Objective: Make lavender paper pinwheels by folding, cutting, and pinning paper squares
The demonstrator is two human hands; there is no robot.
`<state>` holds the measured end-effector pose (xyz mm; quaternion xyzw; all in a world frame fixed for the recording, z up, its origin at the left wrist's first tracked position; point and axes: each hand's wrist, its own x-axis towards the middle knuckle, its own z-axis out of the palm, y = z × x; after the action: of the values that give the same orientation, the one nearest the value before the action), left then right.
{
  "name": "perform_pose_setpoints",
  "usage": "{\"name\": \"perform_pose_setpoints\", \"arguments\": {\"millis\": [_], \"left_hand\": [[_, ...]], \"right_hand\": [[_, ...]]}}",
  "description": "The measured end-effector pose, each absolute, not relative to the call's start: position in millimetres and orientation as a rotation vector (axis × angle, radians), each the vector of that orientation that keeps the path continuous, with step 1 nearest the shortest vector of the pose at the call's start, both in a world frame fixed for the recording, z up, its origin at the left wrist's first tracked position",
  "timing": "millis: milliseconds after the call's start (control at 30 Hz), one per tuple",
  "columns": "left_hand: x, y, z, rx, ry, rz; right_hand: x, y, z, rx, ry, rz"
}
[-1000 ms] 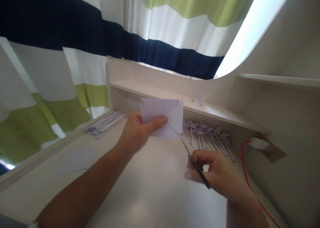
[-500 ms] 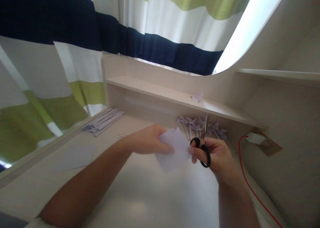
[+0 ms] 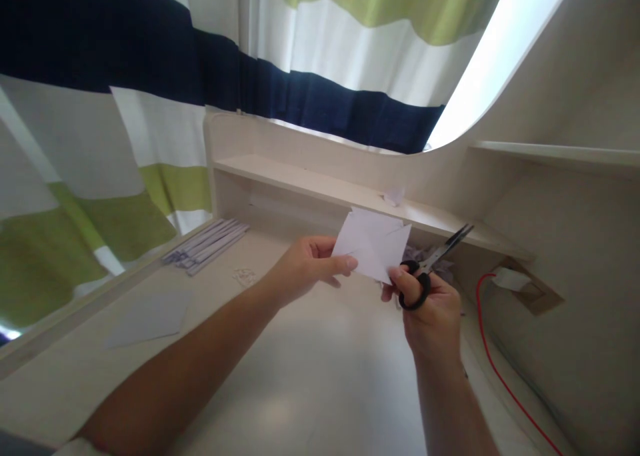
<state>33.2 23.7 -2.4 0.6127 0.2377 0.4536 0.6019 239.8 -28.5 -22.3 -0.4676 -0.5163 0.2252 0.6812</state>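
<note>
A white square of paper (image 3: 373,244) with slits cut in from its corners is held up over the desk. My left hand (image 3: 313,266) pinches its lower left edge between thumb and fingers. My right hand (image 3: 433,309) has black-handled scissors (image 3: 424,268) hooked on its fingers, the blades pointing up and right, away from the paper. The right thumb and a fingertip also touch the sheet's lower right corner. Behind the paper and scissors, a group of paper pinwheels (image 3: 417,253) is mostly hidden.
Rolled paper sticks (image 3: 210,243) lie in a pile at the left back, near small pale bits (image 3: 244,277). Flat white paper (image 3: 150,317) rests on the desk (image 3: 300,389) at left. A folded paper piece (image 3: 394,196) sits on the shelf (image 3: 300,176). A red cable (image 3: 487,349) runs down the right.
Both hands have lifted the paper higher and turned it so its face shows. The scissors have swung from upright to tilting right. The left hand has shifted slightly.
</note>
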Motion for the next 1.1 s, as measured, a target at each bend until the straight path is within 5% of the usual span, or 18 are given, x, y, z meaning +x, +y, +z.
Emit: {"name": "perform_pose_setpoints", "arguments": {"millis": [700,1100], "left_hand": [[45,15,-7,1.356,0.775,1.263],[24,28,1,1.304,0.631,1.020]], "right_hand": [[214,-38,-26,-1.106,-1.273,0.520],[225,-39,-24,-1.109,-1.393,0.540]]}}
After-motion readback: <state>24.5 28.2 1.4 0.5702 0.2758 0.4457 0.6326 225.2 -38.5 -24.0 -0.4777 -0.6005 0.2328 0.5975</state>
